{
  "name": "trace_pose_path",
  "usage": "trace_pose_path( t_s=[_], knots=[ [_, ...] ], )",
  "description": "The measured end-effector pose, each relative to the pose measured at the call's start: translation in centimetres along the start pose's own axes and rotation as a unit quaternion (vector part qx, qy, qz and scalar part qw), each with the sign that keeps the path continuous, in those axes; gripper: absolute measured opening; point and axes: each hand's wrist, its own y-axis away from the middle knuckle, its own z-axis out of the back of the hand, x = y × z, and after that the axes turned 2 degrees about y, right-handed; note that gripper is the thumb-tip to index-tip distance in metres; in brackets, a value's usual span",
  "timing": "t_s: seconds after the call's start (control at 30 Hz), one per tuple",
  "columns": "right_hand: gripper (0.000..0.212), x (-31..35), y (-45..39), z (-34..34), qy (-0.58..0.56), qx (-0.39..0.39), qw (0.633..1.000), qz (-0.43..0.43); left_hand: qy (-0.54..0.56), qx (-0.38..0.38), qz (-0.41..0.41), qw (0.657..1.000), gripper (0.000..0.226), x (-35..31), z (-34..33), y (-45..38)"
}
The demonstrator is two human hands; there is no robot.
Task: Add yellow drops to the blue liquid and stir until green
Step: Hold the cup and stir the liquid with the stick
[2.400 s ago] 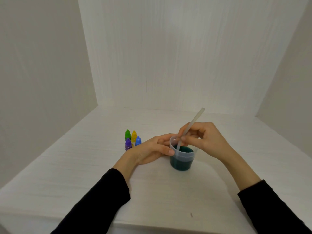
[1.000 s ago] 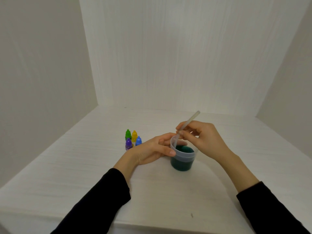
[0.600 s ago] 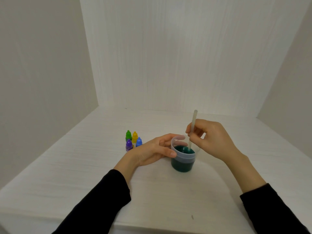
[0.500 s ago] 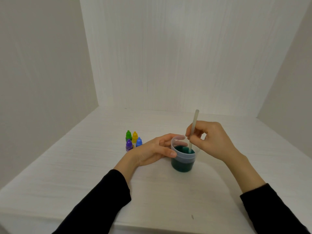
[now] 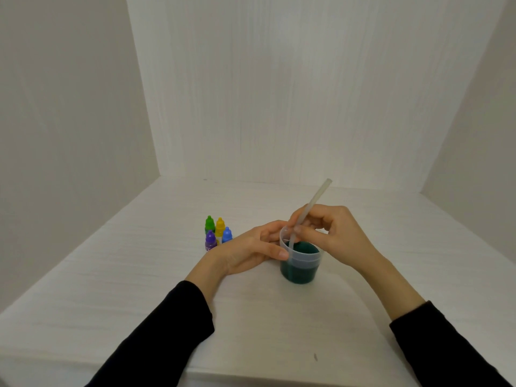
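The cup [image 5: 300,261] of dark green liquid [image 5: 304,248] stands upright on the white desk [image 5: 139,275], just right of the frame's centre and below its middle line. The desk fills the lower half of the frame and is walled in by pale panels at the back and on both sides. Two black sleeves come up from the bottom edge, one at lower left [image 5: 156,339], one at lower right [image 5: 446,344].

The left hand [image 5: 248,251] lies on the desk at the left side of the cup, fingers curled round the clear wall near the rim, thumb tip pressed to the near side. The right hand [image 5: 332,236] is raised over the right and far side of the cup, its fingers pinching a pale translucent stirring stick [image 5: 307,210]. The stick is tilted, top end leaning toward the upper right, lower end inside the cup at its left inner wall and dipped in the liquid.

Left of the left hand, four small dropper bottles stand close together: green [image 5: 209,224] and yellow [image 5: 220,226] at the back, purple [image 5: 210,241] and blue [image 5: 227,234] in front.
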Motion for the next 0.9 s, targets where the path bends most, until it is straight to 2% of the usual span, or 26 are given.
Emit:
trace_pose_path(
  t_s=[0.57,0.73,0.9],
  knots=[
    [0.011,-1.3,-0.5,1.2,0.204,-0.029,0.979,0.003,0.005,0.001,0.012,1.000,0.062,0.2,0.3,-0.3],
    [0.013,-1.1,-0.3,1.7,0.190,-0.029,0.981,-0.001,-0.005,0.003,0.009,1.000,0.062,0.2,0.2,-0.3],
    [0.028,-0.8,-0.1,1.6,0.143,-0.013,0.989,-0.014,-0.001,0.001,0.006,1.000,0.065,0.1,0.2,-0.1]
  ],
)
